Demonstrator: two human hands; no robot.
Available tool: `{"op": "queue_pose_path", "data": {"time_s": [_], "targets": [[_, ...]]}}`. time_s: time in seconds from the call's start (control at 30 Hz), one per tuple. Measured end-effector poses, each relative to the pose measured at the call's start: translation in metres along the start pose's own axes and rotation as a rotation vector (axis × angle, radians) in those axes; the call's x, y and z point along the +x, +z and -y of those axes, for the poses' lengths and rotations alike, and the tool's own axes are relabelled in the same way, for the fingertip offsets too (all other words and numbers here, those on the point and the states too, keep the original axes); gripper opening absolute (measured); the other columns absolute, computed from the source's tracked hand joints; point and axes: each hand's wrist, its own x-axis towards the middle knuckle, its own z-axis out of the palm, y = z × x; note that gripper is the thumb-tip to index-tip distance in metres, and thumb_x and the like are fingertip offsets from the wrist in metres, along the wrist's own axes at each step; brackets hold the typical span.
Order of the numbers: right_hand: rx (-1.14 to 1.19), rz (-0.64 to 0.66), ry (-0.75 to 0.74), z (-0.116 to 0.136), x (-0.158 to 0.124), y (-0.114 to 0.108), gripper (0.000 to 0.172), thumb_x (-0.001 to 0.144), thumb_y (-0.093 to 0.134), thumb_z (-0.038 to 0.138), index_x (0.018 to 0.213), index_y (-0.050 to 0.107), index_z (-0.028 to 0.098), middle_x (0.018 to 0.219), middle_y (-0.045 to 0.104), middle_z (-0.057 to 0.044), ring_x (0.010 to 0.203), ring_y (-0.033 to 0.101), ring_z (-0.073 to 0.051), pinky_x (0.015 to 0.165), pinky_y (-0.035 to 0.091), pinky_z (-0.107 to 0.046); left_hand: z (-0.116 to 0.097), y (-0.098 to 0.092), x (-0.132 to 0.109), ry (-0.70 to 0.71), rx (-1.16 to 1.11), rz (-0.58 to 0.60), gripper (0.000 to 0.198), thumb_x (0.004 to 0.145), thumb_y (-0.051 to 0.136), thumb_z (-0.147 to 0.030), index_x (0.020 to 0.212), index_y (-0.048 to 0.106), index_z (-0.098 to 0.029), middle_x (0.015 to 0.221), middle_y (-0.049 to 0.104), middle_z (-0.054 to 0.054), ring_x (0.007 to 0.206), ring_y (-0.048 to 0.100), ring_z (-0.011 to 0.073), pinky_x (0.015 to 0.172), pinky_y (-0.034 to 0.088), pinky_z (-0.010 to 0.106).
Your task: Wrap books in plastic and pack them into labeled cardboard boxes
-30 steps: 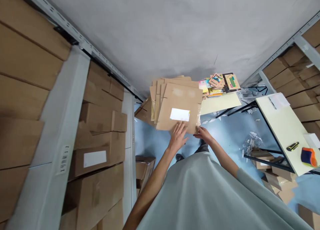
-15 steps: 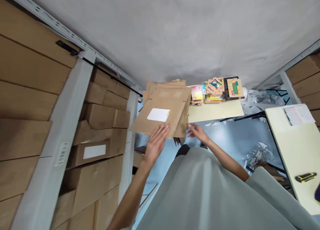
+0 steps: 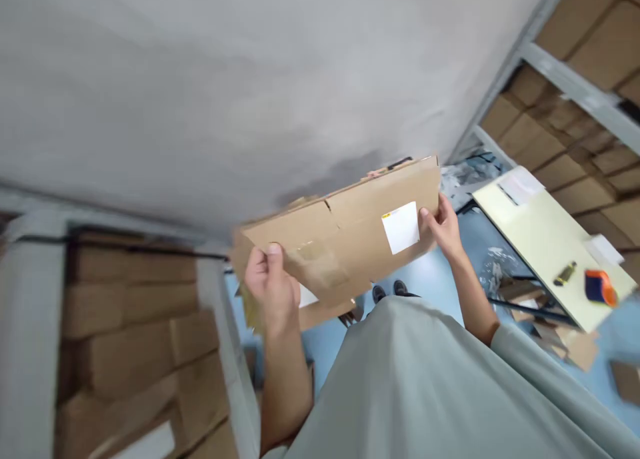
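Grey wall (image 3: 250,99) the largest surface, filling everything beyond the left grip (image 3: 273,282) and the right grip (image 3: 445,226). Pale green shirt (image 3: 425,386) on the near side of both grips, between the forearms. Rack of brown boxes (image 3: 135,339) to the left of the left grip, motion-blurred; second rack with boxes (image 3: 565,126) to the right of the right grip, and farther off. Blue floor (image 3: 453,306) below the grips. Bench (image 3: 540,239) to the right of the right grip, well apart from it. Flat carton (image 3: 360,212) spans the gap between the grips, tilted, its right end higher in view. Both grips are grasping it: the left closed on the left end, thumb lying on the face; the right pinching the right end, thumb on the face, fingertips partly hidden behind the board. More cardboard (image 3: 327,316) beneath the carton, just right of the left grip. Clear plastic (image 3: 495,266) on the floor, right of and lower than the right grip. White label (image 3: 401,228) on the carton, just left of the right grip's thumb. Dark shoes (image 3: 379,292) below, between the grips. Blue-and-orange object (image 3: 600,287) and smaller cutter (image 3: 565,273) on the bench, both right of the right grip.
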Motion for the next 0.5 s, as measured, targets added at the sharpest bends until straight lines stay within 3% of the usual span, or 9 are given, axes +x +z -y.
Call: {"op": "queue_pose_path", "data": {"time_s": [0.1, 0.2, 0.33, 0.5], "targets": [[-0.071, -0.18, 0.082, 0.004, -0.034, -0.083, 0.07, 0.097, 0.079, 0.076, 0.143, 0.07, 0.024, 0.146, 0.079, -0.015, 0.136, 0.073, -0.031, 0.125, 0.056, -0.05, 0.035, 0.077, -0.025, -0.121, -0.067, 0.267, 0.058, 0.093, 0.08, -0.077, 0.089, 0.06, -0.023, 0.088, 0.065, 0.0, 0.097, 0.069, 0.0202, 0.102, 0.061, 0.036], [-0.12, -0.367, 0.184, -0.002, -0.083, -0.153, 0.067, 0.097, 0.077, 0.079, 0.135, 0.072, 0.024, 0.137, 0.082, -0.013, 0.127, 0.076, -0.031, 0.118, 0.06, -0.047, 0.056, 0.149, -0.067, -0.152, -0.017, 0.561, 0.059, 0.097, 0.074, -0.081, 0.102, 0.066, -0.023, 0.101, 0.073, 0.005, 0.104, 0.072, 0.0227, 0.103, 0.062, 0.036], [-0.159, -0.553, 0.269, -0.025, -0.138, -0.229, 0.068, 0.094, 0.079, 0.081, 0.131, 0.073, 0.024, 0.136, 0.082, -0.013, 0.128, 0.074, -0.032, 0.118, 0.059, -0.048, 0.068, 0.238, -0.132, -0.145, 0.005, 0.897, 0.066, 0.102, 0.065, -0.084, 0.13, 0.068, -0.025, 0.132, 0.077, 0.013, 0.129, 0.073, 0.0274, 0.116, 0.059, 0.041], [-0.085, -0.694, 0.344, -0.073, -0.169, -0.317, 0.073, 0.089, 0.081, 0.08, 0.135, 0.074, 0.023, 0.14, 0.08, -0.015, 0.132, 0.074, -0.033, 0.122, 0.058, -0.051, 0.073, 0.358, -0.219, -0.086, -0.016, 1.212, 0.071, 0.109, 0.049, -0.085, 0.134, 0.07, -0.022, 0.13, 0.078, 0.013, 0.129, 0.075, 0.0269, 0.115, 0.06, 0.042]]}}
